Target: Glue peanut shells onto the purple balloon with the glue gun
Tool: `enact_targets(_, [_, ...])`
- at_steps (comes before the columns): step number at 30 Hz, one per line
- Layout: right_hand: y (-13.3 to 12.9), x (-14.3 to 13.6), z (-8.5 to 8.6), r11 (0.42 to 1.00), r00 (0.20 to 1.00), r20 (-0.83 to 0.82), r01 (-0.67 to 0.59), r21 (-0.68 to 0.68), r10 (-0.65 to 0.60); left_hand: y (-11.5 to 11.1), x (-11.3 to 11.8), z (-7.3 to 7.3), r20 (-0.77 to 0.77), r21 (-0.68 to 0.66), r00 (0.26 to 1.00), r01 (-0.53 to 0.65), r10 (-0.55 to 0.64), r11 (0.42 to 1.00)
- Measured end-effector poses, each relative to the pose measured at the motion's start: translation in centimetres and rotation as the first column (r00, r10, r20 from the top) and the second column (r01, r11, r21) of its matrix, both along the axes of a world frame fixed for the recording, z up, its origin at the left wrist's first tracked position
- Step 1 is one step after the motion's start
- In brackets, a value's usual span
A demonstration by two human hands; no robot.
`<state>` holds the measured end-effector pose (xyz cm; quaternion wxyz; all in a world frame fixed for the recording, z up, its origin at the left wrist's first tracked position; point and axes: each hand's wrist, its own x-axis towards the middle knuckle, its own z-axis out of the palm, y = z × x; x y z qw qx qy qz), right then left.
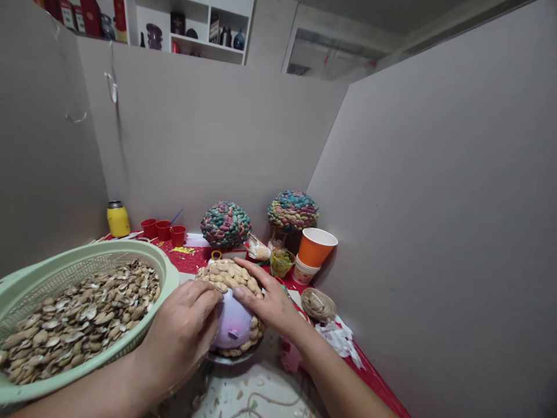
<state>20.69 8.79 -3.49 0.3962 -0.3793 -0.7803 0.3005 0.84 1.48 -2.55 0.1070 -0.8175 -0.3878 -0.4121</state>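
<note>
In front of me a lilac balloon [235, 320] is partly covered with rows of peanut shells [228, 274] over its top and right side; its knot faces me. It rests in a dish [232, 359], of which only the lower rim shows. My right hand [272, 302] cups the upper right of the balloon, thumb on the front shells, fingers over the top. On the balloon's left side, my left hand [185, 322] has its fingers curled together against the shell edge. Whatever lies between those fingertips is hidden.
A green basket [167, 278] of peanut shells stands at left. Behind are red cups [163, 230], a yellow jar [118, 220] and two colourful shell-covered domes [226, 224] [293, 210]. At right are an orange paper cup [314, 248], twine [319, 305] and crumpled white tissue [342, 339]. Grey partitions enclose the table.
</note>
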Motion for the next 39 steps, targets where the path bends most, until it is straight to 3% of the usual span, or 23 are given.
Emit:
enact_targets(6, [0.3,0.1,-0.1,1.0,1.0,0.006,-0.003,0.016,0.003,0.4,0.0,-0.6,0.103,0.0,0.994,0.031,-0.03,1.0])
enact_targets(18, [0.2,0.1,-0.1,1.0,1.0,0.022,-0.01,0.029,0.009,0.1,-0.2,-0.7,0.116,-0.006,0.99,0.076,-0.075,0.997])
enact_targets(27, [0.0,0.2,0.1,1.0,1.0,0.021,-0.01,-0.016,0.01,-0.2,-0.5,-1.0,0.343,-0.056,0.939,-0.008,0.027,0.998])
enact_targets(34, [0.7,0.6,-0.7,0.996,0.997,-0.052,-0.052,-0.073,0.049,1.5,-0.7,-2.1,0.503,-0.306,0.852,0.022,0.142,0.952])
enact_targets(39, [1.4,0.8,-1.4,0.995,0.997,-0.052,-0.068,-0.07,0.064,2.4,-0.4,-3.3,0.492,-0.433,0.863,0.127,0.116,0.892])
